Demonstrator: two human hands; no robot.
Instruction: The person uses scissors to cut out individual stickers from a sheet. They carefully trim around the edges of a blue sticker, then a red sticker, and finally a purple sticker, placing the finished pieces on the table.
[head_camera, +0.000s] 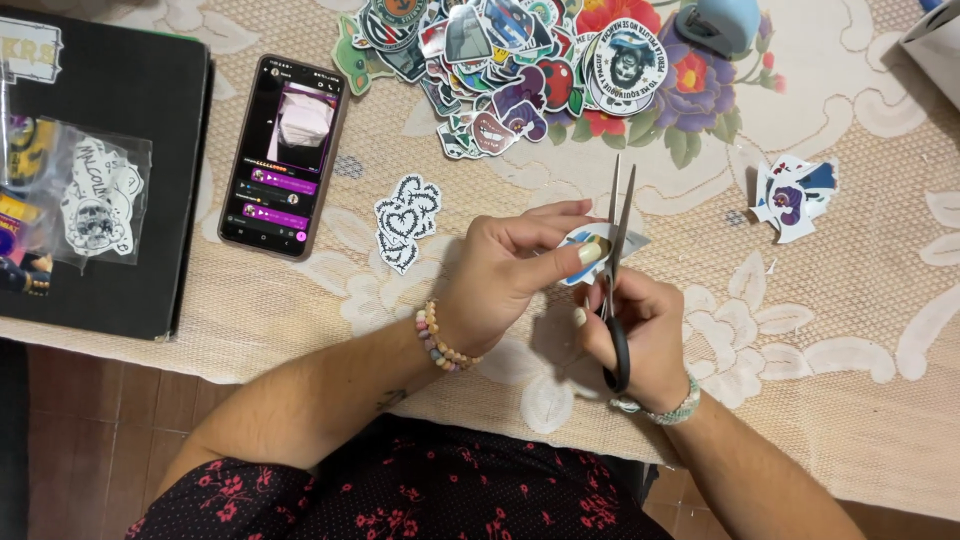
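We pinch the thin, floppy sticker (590, 245) at its edge with our left hand (510, 275), our right hand (640, 340) gripping the scissors (615, 270).

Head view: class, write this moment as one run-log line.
left hand: holds sticker | right hand: scissors, blades open at sticker | phone: lit, on tablecloth | sticker pile: beyond
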